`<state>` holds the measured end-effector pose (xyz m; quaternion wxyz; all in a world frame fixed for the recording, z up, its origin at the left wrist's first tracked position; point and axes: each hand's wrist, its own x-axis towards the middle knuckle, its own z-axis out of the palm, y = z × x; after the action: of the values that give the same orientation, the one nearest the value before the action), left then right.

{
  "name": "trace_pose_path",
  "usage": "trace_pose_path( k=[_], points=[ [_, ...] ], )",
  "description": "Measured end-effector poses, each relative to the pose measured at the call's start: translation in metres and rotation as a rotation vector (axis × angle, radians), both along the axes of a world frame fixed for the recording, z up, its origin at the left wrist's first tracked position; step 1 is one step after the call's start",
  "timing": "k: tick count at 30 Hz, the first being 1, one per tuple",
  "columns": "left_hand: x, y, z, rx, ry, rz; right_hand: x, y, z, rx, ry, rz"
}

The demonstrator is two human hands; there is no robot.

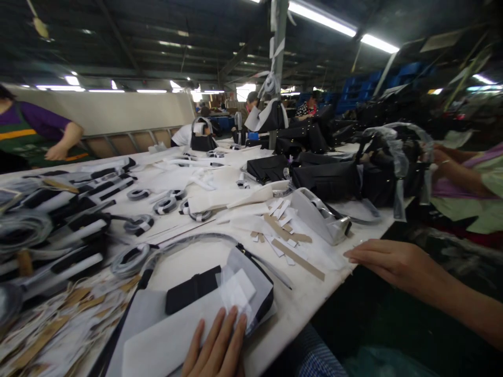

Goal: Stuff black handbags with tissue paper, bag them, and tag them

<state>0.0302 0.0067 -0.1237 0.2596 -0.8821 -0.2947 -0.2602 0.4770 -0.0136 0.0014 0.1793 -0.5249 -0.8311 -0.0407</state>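
Observation:
A black handbag (pixel 257 309) lies on the table close in front of me, partly covered by white wrapping sheets (pixel 173 332). Its long strap (pixel 196 238) arches behind it in clear film. My left hand (pixel 218 345) rests on the sheets with its fingers spread, touching the edge of a small translucent white packet (pixel 239 288). A black flat piece (pixel 192 289) shows between the sheets. Off to the right, my right hand (pixel 387 262) reaches to the table edge with fingers stretched and close together. No object can be made out in it.
Cardboard strips and white paper pieces (pixel 285 230) lie beyond the bag. Coiled straps (pixel 137 224) and tags with strings (pixel 58 319) fill the left side. Black bags (pixel 326 178) are piled at the back right, where another person's arm (pixel 459 167) handles one. A post (pixel 278 68) rises behind.

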Motion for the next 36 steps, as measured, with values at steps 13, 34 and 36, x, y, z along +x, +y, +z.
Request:
trace_pose_path(
  k=[13,34,36],
  points=[
    [0.018,-0.026,0.026,-0.345,-0.204,0.132,-0.203,0.108,0.044,-0.922,0.208,0.787],
    [0.023,-0.017,0.016,-0.182,-0.298,0.074,-0.294,0.177,0.004,-0.591,-0.763,0.817],
    [0.022,-0.015,0.014,-0.161,-0.287,0.062,-0.300,0.179,0.003,-0.613,-0.798,0.806]
  ],
)
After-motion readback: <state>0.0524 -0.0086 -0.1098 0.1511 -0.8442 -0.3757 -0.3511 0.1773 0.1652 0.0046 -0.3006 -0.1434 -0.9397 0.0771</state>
